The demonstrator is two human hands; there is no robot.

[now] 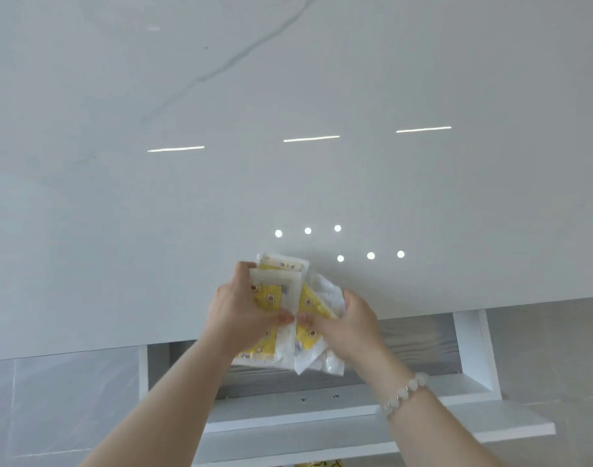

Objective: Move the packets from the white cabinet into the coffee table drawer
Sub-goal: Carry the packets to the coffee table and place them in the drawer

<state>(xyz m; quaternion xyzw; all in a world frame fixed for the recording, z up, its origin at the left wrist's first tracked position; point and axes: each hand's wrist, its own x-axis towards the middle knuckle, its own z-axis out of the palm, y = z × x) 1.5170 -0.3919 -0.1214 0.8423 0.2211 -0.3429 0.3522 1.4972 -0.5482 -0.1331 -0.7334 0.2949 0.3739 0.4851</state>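
Glossy white desk (187, 230), ceiling lights mirrored. Drawer (473, 348) open beneath its edge, grey grained floor. Packets (288, 298), yellow-and-white bundle, above the drawer; left hand (241, 315) and right hand (349, 328), fingers (281, 318) pinching it. Bead bracelet (402, 392), right wrist.

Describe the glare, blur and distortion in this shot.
Head view: the glossy white tabletop mirrors three light strips and six round spots as hard glare. Head view: print on the packets gripped by the left hand and right hand is too soft to read. Head view: the open drawer sits dimmer, and the table's edge runs slanted.
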